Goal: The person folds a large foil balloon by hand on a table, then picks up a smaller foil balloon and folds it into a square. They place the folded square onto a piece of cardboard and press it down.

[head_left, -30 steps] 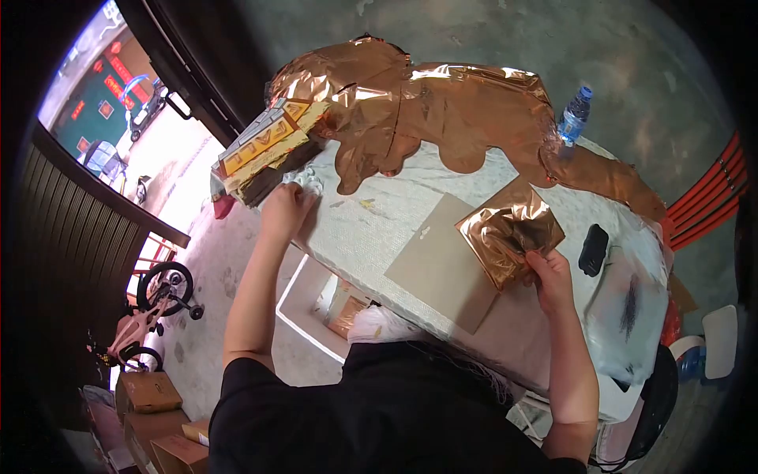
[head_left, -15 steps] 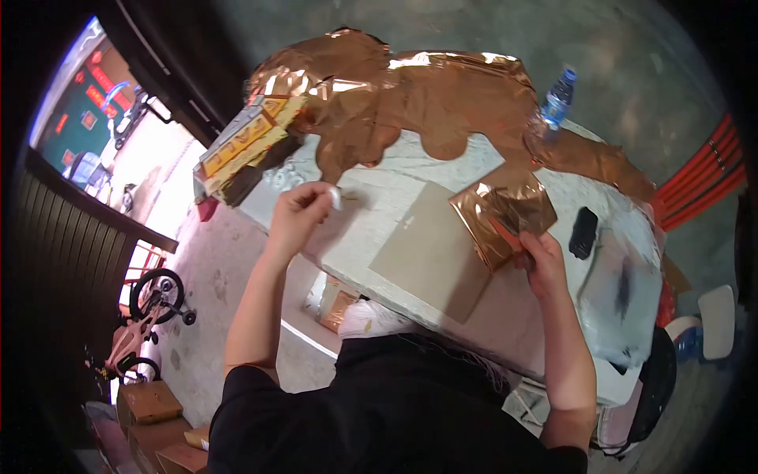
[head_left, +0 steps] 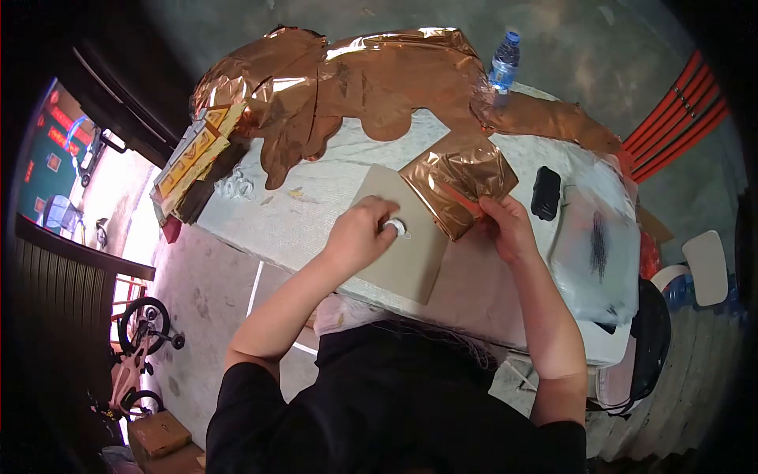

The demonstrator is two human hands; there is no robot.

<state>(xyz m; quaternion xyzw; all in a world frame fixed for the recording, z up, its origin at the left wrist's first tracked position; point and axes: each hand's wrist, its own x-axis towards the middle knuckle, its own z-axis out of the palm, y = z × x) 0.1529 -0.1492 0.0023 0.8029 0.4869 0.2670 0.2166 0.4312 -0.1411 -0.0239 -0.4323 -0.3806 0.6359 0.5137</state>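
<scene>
My left hand (head_left: 359, 235) is closed in a pinch on a small white ring-shaped coil (head_left: 395, 227), held over a flat grey-beige board (head_left: 407, 265) on the table. My right hand (head_left: 509, 227) grips the lower right edge of a folded, shiny copper foil packet (head_left: 462, 174). Its fingertips are partly hidden against the foil. The packet overlaps the board's upper right corner. To the left lies a small cluster of similar white coils (head_left: 235, 186).
Large copper foil shapes (head_left: 371, 87) spread along the table's far side, with a water bottle (head_left: 504, 63) standing by them. At left is a stack of yellow printed packs (head_left: 193, 166). A black case (head_left: 545, 193) and clear plastic bags (head_left: 596, 245) lie at right.
My left hand has moved right and down with the white coil, from the table's left part to over the board. My right hand still holds the foil packet. The camera view has shifted.
</scene>
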